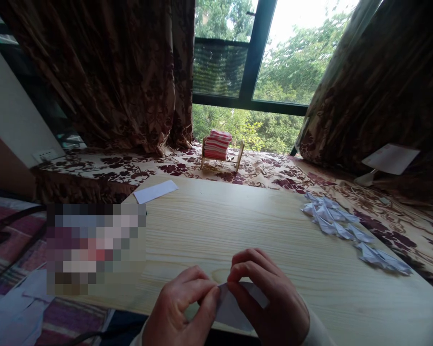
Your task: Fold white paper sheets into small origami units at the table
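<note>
A folded piece of white paper (233, 307) is held between my two hands just above the near edge of the wooden table (216, 216). My left hand (185, 302) pinches its upper left corner between thumb and forefinger. Close beside it, my right hand (270, 293) grips the top edge with thumb and fingertips, and the knuckles are bent. Part of the paper is hidden behind the right fingers. Along the table's right side lie several folded white paper shapes (332, 216) with pointed tips, arranged in a loose row.
A white paper strip (156, 191) lies at the table's far left corner. A blurred patch (94, 245) covers the left side. More white papers (18, 307) lie at lower left. Behind the table, a small rack (238, 158) holds folded striped cloths (217, 145) on the flowered window seat.
</note>
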The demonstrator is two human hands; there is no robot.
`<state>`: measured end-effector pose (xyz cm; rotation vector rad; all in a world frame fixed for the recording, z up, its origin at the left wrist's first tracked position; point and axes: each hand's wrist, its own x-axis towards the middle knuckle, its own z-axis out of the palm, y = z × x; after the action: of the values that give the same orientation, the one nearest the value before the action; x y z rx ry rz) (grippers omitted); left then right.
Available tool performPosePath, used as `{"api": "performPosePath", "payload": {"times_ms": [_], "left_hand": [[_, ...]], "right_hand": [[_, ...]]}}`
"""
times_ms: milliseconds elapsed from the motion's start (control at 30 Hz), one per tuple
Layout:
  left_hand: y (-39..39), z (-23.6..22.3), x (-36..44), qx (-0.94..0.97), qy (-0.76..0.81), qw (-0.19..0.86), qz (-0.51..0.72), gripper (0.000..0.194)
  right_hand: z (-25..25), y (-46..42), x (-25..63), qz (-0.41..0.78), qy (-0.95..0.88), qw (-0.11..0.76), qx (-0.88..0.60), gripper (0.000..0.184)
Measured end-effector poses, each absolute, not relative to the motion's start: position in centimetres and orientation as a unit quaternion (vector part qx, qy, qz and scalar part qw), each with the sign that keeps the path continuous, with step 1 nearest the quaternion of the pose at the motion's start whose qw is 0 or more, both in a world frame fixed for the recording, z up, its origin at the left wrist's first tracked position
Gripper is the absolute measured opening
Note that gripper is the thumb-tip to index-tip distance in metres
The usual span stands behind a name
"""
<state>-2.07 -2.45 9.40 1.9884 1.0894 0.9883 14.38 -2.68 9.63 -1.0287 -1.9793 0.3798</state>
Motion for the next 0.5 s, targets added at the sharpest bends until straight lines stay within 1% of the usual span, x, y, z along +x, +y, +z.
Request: {"api": "performPosePath", "payload": {"times_ms": [200, 400, 433, 500], "left_hand": [[-2.6, 9.7, -2.3, 0.756, 0.428, 0.325, 0.373, 0.025], [-2.2, 10.3, -2.2, 0.774, 0.436, 0.341, 0.308, 0.031], [-2.1, 10.3, -2.2, 0.773, 0.439, 0.34, 0.306, 0.032], [-1.9, 10.1, -2.4, 0.762, 0.445, 0.347, 0.318, 0.033]], "right_hand": [[9.6, -2.3, 14.3, 0.165, -0.798, 0.416, -0.403, 0.01], [9.7, -1.9, 14.7, 0.157, -0.797, 0.43, -0.394, 0.014], [9.6, -1.9, 15.0, 0.159, -0.791, 0.439, -0.396, 0.013], [9.2, -2.0, 15.8, 0.148, -0.75, 0.484, -0.426, 0.012]]}}
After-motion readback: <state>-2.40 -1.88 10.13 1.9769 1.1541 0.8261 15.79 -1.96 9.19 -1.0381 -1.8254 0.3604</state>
